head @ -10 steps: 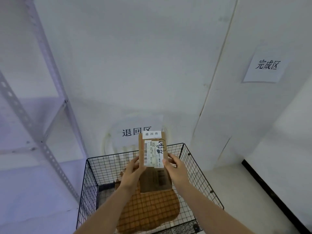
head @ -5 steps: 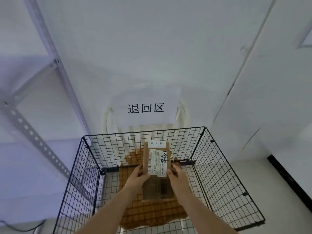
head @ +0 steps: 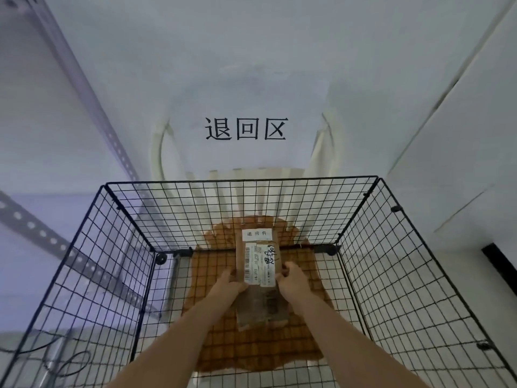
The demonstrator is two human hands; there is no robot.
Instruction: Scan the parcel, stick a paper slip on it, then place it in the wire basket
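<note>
The parcel (head: 260,275) is a flat brown package with a white shipping label and a small white paper slip (head: 256,233) stuck at its far end. I hold it by both long edges, inside the black wire basket (head: 112,247). My left hand (head: 228,284) grips its left edge and my right hand (head: 293,281) grips its right edge. The parcel hangs low over a brown wicker chair seat (head: 251,345) that shows through the basket's floor. Whether the parcel rests on the floor I cannot tell.
A white sign with black characters (head: 246,129) hangs on the chair back behind the basket. A perforated metal shelf frame (head: 92,107) stands at the left. White wall panels rise at the right. Dark cables (head: 64,362) lie at the lower left.
Both hands have lowered the parcel from above the basket's rim down inside it. My view has tilted down and moved closer to the basket.
</note>
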